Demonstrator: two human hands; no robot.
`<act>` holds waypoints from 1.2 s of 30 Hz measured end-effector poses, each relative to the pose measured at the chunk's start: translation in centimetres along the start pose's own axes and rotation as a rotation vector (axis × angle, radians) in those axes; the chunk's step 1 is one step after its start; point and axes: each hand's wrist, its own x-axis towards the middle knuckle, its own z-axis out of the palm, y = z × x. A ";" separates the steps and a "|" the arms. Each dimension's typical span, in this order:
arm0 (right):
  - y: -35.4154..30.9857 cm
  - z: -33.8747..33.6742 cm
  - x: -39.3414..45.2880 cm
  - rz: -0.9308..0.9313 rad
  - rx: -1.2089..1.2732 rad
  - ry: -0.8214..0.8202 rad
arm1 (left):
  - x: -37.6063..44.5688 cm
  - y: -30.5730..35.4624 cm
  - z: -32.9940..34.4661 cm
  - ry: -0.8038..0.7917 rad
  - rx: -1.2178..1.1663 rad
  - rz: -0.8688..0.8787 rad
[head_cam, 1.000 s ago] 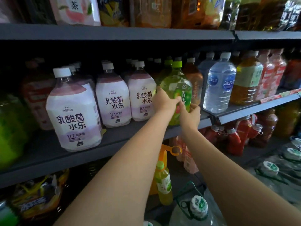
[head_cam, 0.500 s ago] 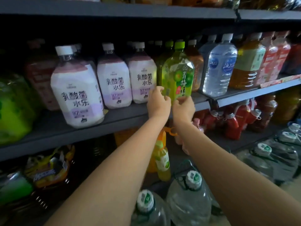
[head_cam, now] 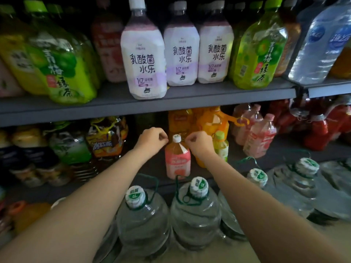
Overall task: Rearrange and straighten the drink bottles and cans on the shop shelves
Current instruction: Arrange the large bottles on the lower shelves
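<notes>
Left hand (head_cam: 152, 139) was curled, empty, just left of the pink bottle's cap (head_cam: 177, 138). Pink bottle (head_cam: 177, 161) stood upright at the lower shelf's front edge (head_cam: 57, 194), untouched. Right hand (head_cam: 198, 142) was curled, empty, just right. Upper row looked fronted; lower shelf remained.

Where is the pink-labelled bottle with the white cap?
Head view, centre: pink-labelled bottle stands on the lower shelf, between both hands, behind the water jugs.
</notes>
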 end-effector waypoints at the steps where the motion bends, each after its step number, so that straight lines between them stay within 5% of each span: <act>1: 0.2 1.0 0.4 -0.003 -0.068 -0.049 | 0.2 -0.5 0.3 0.000 -0.006 -0.012; 8: 0.6 7.5 3.3 -0.092 -0.389 -0.215 | 1.1 -4.2 1.7 -0.034 -0.027 -0.067; 14: -0.3 7.6 3.2 -0.164 -0.602 -0.134 | 0.6 -5.8 2.3 -0.101 -0.022 -0.088; 29: -5.7 6.7 -3.0 -0.418 -0.258 -0.192 | -4.6 -5.3 -1.9 -0.331 0.091 -0.163; 33: -11.1 3.9 -4.0 -0.477 -0.127 -0.156 | -5.8 -4.1 -6.2 -0.248 0.047 -0.073; 36: -14.7 1.5 -4.4 -0.583 -0.096 -0.114 | -6.1 -4.2 -9.4 -0.161 -0.211 0.036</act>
